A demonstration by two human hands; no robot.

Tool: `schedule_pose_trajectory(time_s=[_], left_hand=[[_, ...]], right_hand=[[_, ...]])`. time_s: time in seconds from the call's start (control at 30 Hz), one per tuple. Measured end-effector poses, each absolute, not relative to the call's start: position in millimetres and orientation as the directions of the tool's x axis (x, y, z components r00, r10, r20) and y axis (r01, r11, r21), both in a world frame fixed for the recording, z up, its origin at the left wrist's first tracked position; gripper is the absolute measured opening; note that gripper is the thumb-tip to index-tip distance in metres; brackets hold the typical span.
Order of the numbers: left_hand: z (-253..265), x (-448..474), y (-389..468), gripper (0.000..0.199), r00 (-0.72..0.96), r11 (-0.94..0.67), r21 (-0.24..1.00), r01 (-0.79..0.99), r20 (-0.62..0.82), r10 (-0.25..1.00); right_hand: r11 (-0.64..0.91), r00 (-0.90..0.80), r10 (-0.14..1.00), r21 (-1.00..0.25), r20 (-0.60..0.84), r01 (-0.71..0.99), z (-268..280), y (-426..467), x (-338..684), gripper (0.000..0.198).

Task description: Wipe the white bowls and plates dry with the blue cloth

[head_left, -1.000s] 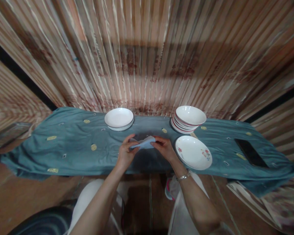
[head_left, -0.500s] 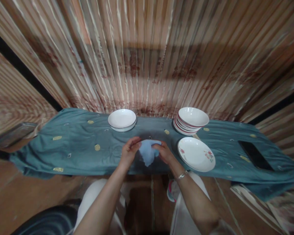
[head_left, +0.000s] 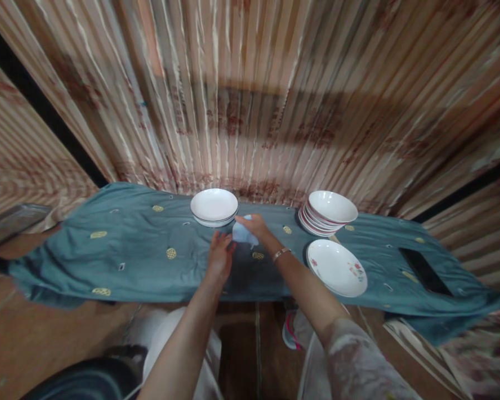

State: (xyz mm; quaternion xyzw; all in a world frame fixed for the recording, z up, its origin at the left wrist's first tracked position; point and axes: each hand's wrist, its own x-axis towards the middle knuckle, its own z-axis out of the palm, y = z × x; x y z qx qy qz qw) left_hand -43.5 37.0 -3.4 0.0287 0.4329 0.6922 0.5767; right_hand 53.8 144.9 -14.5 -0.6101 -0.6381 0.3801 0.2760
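Observation:
A light blue cloth (head_left: 242, 233) hangs from my right hand (head_left: 255, 224), whose fingers are closed on it just right of a small stack of white plates (head_left: 214, 204). My left hand (head_left: 220, 253) is in front of that stack, low over the tablecloth, with its fingers apart and nothing in them. Its fingertips are close to the cloth's left edge; whether they touch it I cannot tell.
A taller stack of white bowls (head_left: 332, 206) with red rims stands at the back right. Before it lie flower-patterned oval plates (head_left: 337, 269). A black phone (head_left: 425, 271) rests farther right on the green tablecloth (head_left: 137, 261). A pleated curtain (head_left: 241, 111) hangs behind.
Both hands have moved forward and left toward the white plates. My left hand has let go of the cloth, which now hangs from my right hand alone. The view has shifted slightly.

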Motion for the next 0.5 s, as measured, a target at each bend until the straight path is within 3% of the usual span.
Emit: schedule_pose_trajectory(time_s=[0.3, 0.5], left_hand=[[-8, -50, 37, 0.038, -0.334, 0.049, 0.622, -0.781, -0.483, 0.809], [-10, -52, 37, 0.035, -0.297, 0.062, 0.604, -0.794, -0.476, 0.828]], right_hand=[[-0.040, -0.049, 0.991, -0.616, -0.126, 0.787, -14, 206, 24, 0.045], [-0.052, -0.058, 0.985, -0.594, -0.165, 0.802, -7, 219, 24, 0.028]])
